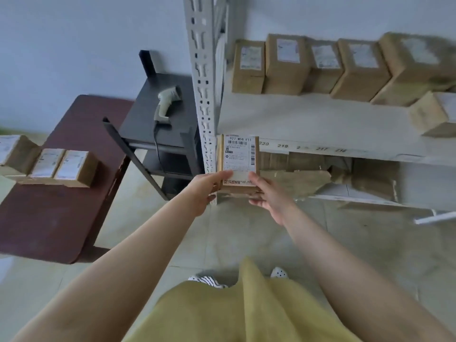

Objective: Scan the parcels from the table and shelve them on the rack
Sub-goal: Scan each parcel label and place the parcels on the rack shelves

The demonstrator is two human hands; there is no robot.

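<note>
Pale glossy floor tiles lie under a white perforated-steel rack (204, 99), its smooth shelf carrying cardboard boxes (286, 65). Left hand (203, 191) and right hand (270, 196) pinch a flat rectangular cardboard parcel (238, 160) by its near corners, just before the shelf edge. More boxed parcels (61, 166) sit on the dark-red table (49, 218).

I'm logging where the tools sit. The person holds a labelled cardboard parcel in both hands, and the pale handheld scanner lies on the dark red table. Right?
Not quite. The head view shows the pale handheld scanner lying on the small black stand, not the dark red table. Both the left hand and right hand do hold the labelled cardboard parcel.
</note>
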